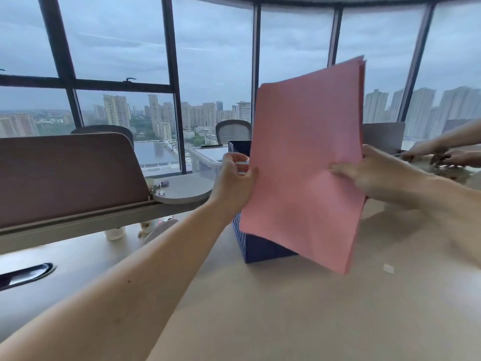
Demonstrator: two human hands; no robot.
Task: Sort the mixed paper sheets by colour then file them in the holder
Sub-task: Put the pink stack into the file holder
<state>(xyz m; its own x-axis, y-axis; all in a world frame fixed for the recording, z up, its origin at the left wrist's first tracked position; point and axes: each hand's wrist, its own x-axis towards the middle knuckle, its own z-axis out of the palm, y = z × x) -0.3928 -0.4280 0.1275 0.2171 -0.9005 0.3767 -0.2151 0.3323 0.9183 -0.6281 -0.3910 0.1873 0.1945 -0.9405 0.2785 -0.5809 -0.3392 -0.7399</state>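
Two hands on one stack. Nearest: smooth beige desk [260, 308], dark oval cable slot [26, 274] at left, small white scrap [388, 268] at right. Above the desk, pink sheets [304, 165] are held up off the surface, tilted, with the edges slightly fanned at the top corner. They are matte and flat, several thick. Left hand [234, 178] grips the stack's left edge, fingers curled behind. Right hand [369, 173] pinches the right edge, thumb on the front face. Directly behind the stack is the holder [260, 246]: dark blue, boxy, perforated grid walls, standing on the desk. The stack covers most of it, so I can't tell what's inside. Further back left: brown rounded divider [65, 173] and a white cup [114, 233] under its rail. Far right: a second person's hands [442, 155] on the desk, blurred. Then a grey mesh chair [233, 131], dark-framed windows [171, 74] and overcast city towers.
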